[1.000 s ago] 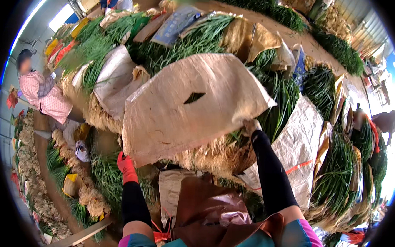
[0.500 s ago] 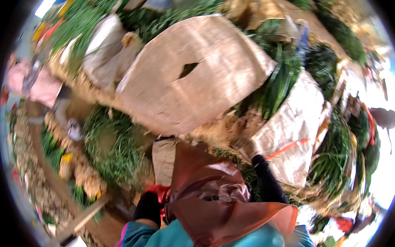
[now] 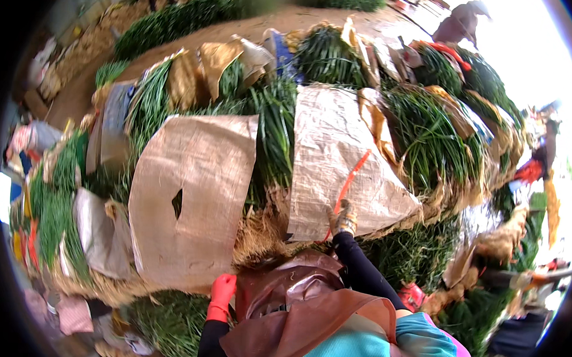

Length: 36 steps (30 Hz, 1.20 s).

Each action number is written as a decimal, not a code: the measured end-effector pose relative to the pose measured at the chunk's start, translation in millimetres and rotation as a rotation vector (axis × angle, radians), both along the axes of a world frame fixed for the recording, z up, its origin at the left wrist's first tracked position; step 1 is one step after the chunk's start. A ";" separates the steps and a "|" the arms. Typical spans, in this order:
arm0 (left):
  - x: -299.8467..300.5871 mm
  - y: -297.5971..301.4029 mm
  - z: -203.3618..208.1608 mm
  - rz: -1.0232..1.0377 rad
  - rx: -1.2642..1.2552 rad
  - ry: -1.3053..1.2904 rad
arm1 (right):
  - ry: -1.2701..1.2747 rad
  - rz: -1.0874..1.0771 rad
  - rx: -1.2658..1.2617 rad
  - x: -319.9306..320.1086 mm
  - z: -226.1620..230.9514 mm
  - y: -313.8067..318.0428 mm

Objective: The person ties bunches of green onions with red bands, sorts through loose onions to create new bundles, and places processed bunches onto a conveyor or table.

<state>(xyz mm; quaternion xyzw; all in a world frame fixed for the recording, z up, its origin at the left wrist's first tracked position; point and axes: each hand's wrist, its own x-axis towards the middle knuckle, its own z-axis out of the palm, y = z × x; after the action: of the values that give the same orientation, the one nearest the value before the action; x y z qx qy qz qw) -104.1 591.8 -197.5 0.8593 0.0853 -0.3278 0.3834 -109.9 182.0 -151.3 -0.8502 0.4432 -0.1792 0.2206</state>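
My right hand (image 3: pixel 344 219), in a pale, soiled glove, rests low on a whitish woven sack sheet (image 3: pixel 325 148). Its fingers close round an orange-red strip (image 3: pixel 357 171) that runs up the sheet. My left hand (image 3: pixel 221 294), in a red rubber glove, is a fist at the near edge of a beige woven sack sheet (image 3: pixel 198 156) with a torn hole. Whatever that fist may hold is hidden. Both sheets lie over bundles of long green leafy stalks (image 3: pixel 276 128), whose pale root ends (image 3: pixel 259 231) show between them.
A brown apron (image 3: pixel 295 286) covers my front. More green bundles (image 3: pixel 429 136) lie to the right and behind, with a white sack (image 3: pixel 98 232) on the left. Loose greens (image 3: pixel 174 325) are below the pile. One person (image 3: pixel 460 22) stands at the far right.
My view has turned right, so the pile sits lower and further left. My right hand has moved from the sheet's edge onto the strip. My left red glove has come clearly into view.
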 end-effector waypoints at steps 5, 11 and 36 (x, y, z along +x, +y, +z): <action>83.7 -147.0 26.3 -0.354 -0.233 -0.468 | 0.245 -0.160 0.545 35.4 -7.2 -15.1; 107.5 -252.3 12.8 -0.382 -0.274 0.062 | -0.274 -0.153 0.912 12.4 5.6 -42.6; 52.7 -274.5 129.4 -0.641 -0.613 0.090 | -1.184 0.184 1.246 110.2 140.0 -143.3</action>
<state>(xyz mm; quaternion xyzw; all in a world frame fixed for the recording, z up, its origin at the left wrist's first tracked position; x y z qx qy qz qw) -51.3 317.3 -68.0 0.6739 -0.2698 -0.4771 0.4953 0.2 38.7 -11.3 -0.3735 0.2023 -0.2986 0.8546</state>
